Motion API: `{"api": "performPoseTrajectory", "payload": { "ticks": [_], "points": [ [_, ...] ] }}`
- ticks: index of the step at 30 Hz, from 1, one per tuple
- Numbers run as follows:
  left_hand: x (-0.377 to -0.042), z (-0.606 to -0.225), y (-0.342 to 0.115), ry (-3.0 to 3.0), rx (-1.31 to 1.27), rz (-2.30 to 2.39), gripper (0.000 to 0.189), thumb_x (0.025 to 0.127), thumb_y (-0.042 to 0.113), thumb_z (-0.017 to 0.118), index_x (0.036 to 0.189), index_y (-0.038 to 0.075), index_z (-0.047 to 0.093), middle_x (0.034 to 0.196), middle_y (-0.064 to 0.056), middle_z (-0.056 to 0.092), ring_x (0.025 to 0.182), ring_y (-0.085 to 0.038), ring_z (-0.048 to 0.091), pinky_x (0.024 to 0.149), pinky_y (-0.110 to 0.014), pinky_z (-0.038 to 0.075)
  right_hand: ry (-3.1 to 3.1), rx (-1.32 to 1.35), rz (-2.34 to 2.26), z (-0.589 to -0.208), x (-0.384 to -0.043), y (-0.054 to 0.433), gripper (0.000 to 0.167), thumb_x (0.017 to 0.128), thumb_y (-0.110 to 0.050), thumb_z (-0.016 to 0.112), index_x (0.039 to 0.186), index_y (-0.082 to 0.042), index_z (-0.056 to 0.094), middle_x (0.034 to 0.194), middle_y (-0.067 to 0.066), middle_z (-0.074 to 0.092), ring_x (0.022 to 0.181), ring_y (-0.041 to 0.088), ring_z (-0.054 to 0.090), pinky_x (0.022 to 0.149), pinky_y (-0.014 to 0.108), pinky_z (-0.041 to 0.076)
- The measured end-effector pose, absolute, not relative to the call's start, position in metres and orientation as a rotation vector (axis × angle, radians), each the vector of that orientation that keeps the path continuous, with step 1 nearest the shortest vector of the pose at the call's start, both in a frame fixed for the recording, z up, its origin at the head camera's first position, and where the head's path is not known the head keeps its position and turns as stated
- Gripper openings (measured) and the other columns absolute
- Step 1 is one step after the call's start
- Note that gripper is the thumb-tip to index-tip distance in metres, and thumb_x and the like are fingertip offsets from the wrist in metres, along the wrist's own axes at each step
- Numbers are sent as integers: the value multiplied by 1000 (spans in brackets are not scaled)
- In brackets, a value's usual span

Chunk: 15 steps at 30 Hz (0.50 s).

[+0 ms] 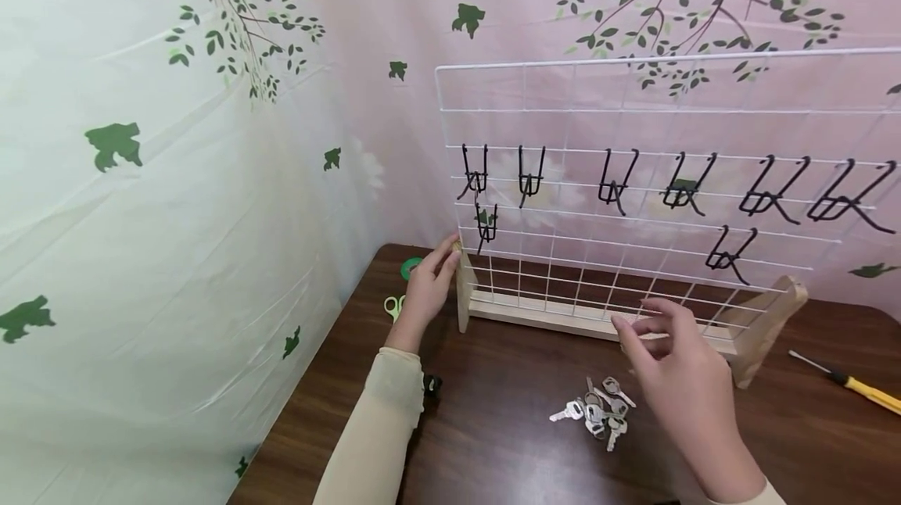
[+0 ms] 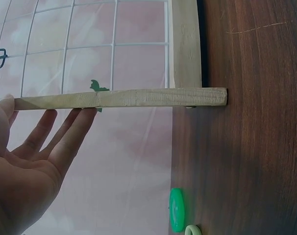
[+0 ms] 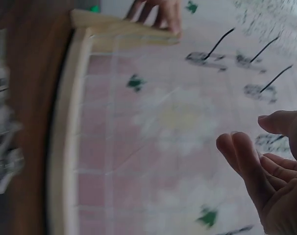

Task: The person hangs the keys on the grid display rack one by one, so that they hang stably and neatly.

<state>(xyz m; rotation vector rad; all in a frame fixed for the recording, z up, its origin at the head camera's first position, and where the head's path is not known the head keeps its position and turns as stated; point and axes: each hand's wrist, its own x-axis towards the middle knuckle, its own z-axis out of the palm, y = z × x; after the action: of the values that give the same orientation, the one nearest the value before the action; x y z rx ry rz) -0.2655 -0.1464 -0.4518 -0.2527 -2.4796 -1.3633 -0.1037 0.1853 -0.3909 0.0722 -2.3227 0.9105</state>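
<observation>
A white wire grid rack (image 1: 563, 255) stands upright in wooden supports, with several black hooks (image 1: 529, 177) hung on it. My left hand (image 1: 431, 282) is at its left wooden end piece (image 1: 464, 294). In the left wrist view, its extended fingers (image 2: 72, 134) touch the outer face of that wood, and the thumb lies at the upper end. In front of the grid's lower right part, my right hand (image 1: 679, 368) hovers with bent fingers and nothing between them. Several silver keys (image 1: 594, 411) lie in a pile on the table, left of the right hand.
A yellow-handled screwdriver (image 1: 869, 392) lies at the right on the brown table (image 1: 493, 427). Beyond my left forearm are light green scissors (image 1: 393, 306) and a green round object (image 1: 410, 267). A small black object (image 1: 432, 386) sits beside my left sleeve. Leaf-patterned curtains (image 1: 211, 255) hang close behind and left.
</observation>
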Motion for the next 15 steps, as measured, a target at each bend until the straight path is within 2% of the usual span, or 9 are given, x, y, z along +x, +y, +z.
{"api": "performPoseTrajectory", "payload": {
  "ticks": [3, 5, 8, 11, 15],
  "points": [
    [-267, -450, -146, -2482, -245, -1360, 46, 111, 47, 55, 156, 35, 56, 148, -11, 69, 139, -32, 65, 114, -55, 54, -2425, -17, 970, -408, -104, 198, 47, 95, -24, 83, 132, -4, 61, 92, 11, 83, 58, -30, 50, 57, 9, 41],
    [-267, -450, -146, -2487, -237, -1355, 47, 111, 48, 53, 156, 36, 56, 147, -11, 69, 138, -31, 65, 114, -55, 55, -2502, -45, 1018, -421, -105, 208, 47, 99, -28, 80, 134, -3, 59, 95, 13, 83, 51, -18, 57, 55, 11, 44],
    [-267, -450, -146, -2491, -229, -1366, 47, 111, 51, 52, 156, 39, 55, 147, -10, 69, 140, -31, 64, 114, -55, 54, -2628, -74, 1084, -444, -110, 222, 47, 101, -34, 77, 132, -3, 59, 98, 15, 82, 52, -3, 65, 53, 16, 49],
    [-267, -452, -146, -2489, -231, -1375, 47, 111, 53, 52, 156, 42, 54, 148, -9, 69, 140, -31, 64, 114, -55, 54, -2758, -52, 1106, -468, -118, 236, 46, 100, -35, 78, 128, -1, 62, 100, 14, 80, 63, 5, 70, 58, 23, 54],
    [-266, -455, -145, -2497, -241, -1371, 46, 111, 53, 51, 156, 43, 54, 149, -10, 68, 137, -31, 66, 112, -55, 56, -2902, 52, 1097, -497, -127, 252, 42, 96, -30, 83, 123, -2, 67, 103, 8, 79, 83, 7, 70, 69, 24, 53]
  ]
}}
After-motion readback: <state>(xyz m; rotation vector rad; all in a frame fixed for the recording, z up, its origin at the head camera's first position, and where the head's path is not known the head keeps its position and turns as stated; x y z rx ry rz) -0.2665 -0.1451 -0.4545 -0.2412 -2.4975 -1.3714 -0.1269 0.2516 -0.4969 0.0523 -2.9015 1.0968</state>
